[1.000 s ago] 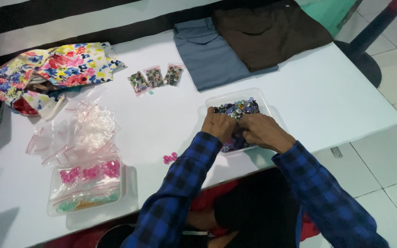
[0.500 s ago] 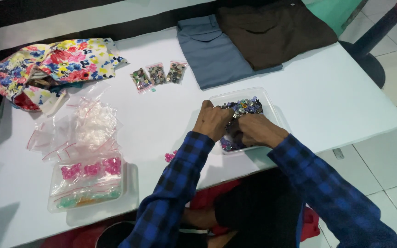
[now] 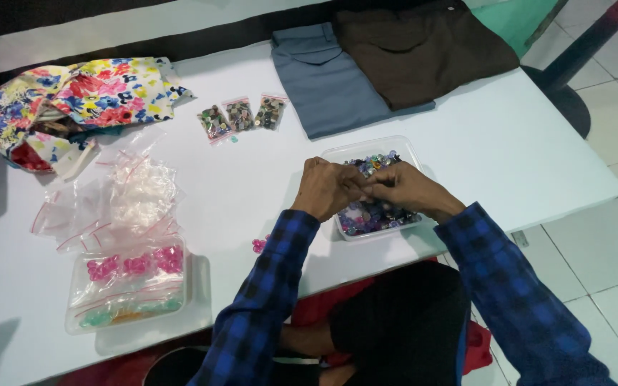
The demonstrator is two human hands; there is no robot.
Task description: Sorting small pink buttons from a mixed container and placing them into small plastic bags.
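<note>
Both arms, in blue-and-black checked sleeves, reach forward from the near edge of the white worktop [image 3: 509,150]. The left hand [image 3: 329,189] and the right hand [image 3: 408,189] meet fingertip to fingertip, curled tight and pinching at something too small to make out, so I cannot tell what either one has hold of. Directly beneath them sits the clear rectangular plastic tray of mixed small coloured buttons [image 3: 373,214], its heap showing both under and beyond the knuckles.

Just to the near left of the left hand a few loose pink buttons [image 3: 259,244] lie on the worktop. Well to the left of that hand is a shallow clear tray holding small bags of pink and green buttons [image 3: 129,286], with a loose heap of empty clear zip bags [image 3: 126,196] just beyond it.

Further out, ahead and left of the hands, three small filled zip bags of dark buttons [image 3: 241,116] lie in a row. Beyond the hands rest a folded grey-blue garment [image 3: 327,82] and a folded dark brown garment [image 3: 423,46], overlapping. At the far left lies a crumpled floral cloth [image 3: 73,100].
</note>
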